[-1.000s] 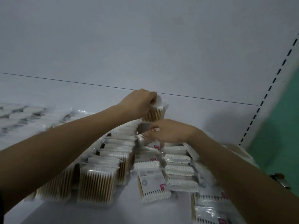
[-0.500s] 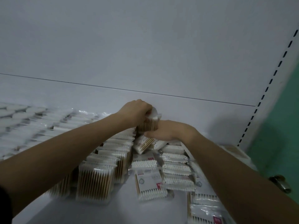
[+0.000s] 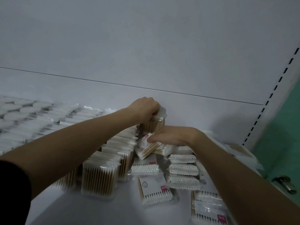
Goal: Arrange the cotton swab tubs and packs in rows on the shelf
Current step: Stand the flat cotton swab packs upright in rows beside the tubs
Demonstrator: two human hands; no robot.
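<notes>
While your left hand [image 3: 144,109] is gripping the rearmost upright swab tub [image 3: 154,123] on the shelf [image 3: 203,114], your right hand [image 3: 172,135] is pinching a tilted swab pack [image 3: 146,147].

My bare left hand [image 3: 144,108] is stretched far forward, knuckles up, fingers curled down in a grip. My bare right hand [image 3: 172,135] sits just below it, palm down, thumb and fingertips pinched; both forearms reach in, converging.
</notes>
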